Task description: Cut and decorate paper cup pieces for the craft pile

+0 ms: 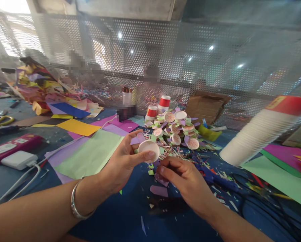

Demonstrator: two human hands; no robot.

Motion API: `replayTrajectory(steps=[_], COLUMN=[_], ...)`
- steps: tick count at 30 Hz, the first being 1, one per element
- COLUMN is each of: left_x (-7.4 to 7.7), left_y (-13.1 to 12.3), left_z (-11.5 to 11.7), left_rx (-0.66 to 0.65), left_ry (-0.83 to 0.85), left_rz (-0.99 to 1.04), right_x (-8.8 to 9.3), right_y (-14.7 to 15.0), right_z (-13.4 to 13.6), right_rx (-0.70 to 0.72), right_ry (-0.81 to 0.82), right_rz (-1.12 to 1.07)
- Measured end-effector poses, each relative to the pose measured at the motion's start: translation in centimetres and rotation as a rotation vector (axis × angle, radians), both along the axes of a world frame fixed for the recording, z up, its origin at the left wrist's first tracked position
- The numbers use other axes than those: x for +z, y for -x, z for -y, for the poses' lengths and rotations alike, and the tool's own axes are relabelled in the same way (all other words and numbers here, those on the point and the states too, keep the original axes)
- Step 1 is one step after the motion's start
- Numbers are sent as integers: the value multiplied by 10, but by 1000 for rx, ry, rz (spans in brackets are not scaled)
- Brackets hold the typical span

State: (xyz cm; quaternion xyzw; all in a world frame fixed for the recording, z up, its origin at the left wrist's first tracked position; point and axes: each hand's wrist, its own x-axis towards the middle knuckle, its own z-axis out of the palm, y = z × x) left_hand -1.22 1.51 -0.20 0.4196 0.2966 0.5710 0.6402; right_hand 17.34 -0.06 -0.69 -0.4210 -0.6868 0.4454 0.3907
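Just in front of the heap of cup bases (175,139), the left hand (118,164) pinches a round paper-cup base (146,148), thumb flat on its face and fingers behind. Pressing harder there might dent the disc or crease its purple paper tab (138,138). The right hand (182,176), also in front of the heap, has thumb and forefinger drawn together at a purple paper scrap (162,181); I cannot tell whether they grip it. A piece that small could easily slip and get lost among the clippings on the worktop (122,218).

Right of the heap, the tall stack of nested paper cups (261,131) appears to lean, so a knock could topple it. Nearer than the stack, also right of the heap, lies a blue tool (222,181), perhaps a glue gun; its black cable (251,206) could snag the right forearm.
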Motion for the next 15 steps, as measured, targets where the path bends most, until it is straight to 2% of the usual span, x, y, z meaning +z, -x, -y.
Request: replayTrajectory(steps=[4,10,15], left_x=[-1,-3,-5], left_y=[-1,1,2], left_z=[0,-3,-2], left_rx=[-39,19,-37], left_ry=[-6,30,22], left_rz=[3,-23,-56], right_x=[-1,0,1], right_y=[-2,-3,-3], right_z=[1,-2,-2], right_rx=[-4,-14,-17], right_ry=[-38,-86,-63], right_rz=[25,70,88])
